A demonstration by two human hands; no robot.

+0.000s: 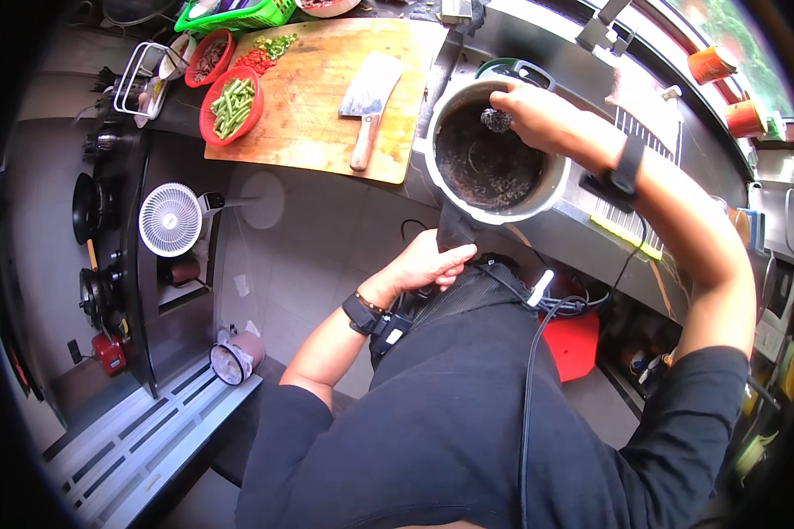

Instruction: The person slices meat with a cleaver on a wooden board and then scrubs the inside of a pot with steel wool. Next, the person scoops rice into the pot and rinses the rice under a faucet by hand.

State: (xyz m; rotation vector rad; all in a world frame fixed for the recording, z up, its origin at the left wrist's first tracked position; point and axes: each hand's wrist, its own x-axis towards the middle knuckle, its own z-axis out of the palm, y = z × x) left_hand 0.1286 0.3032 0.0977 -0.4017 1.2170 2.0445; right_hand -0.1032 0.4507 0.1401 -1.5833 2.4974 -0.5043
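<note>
Grips are recorded from left to right: the left hand (430, 263) is closed around the dark handle (455, 231) of the metal pot (494, 215), on the pot's near side; the right hand (531, 113) is bent over the pot's mouth, its fingers closed on a silvery mesh scourer (496, 120). By judgement, the handle is held so that the pot is kept from turning, and the wrist is bent so that the inner wall can be reached. Whether the wall is touched by the scourer cannot be told. A dark, speckled interior is noted.

Left of the pot, a red bowl (256, 113) of cut green beans (232, 104) is set at the far edge of a wooden board (309, 101), and chopped red and green pieces (256, 60) are heaped behind it, presumably to leave the middle free. Nearer the pot, a cleaver (370, 84) is laid flat, its handle turned toward the person. Well to the right of the pot, an orange container (713, 65) is placed by the window.

As to markings, a pale label-like patch (393, 335) is seen left of the pot, at the left wrist; no brand or writing can be read.
</note>
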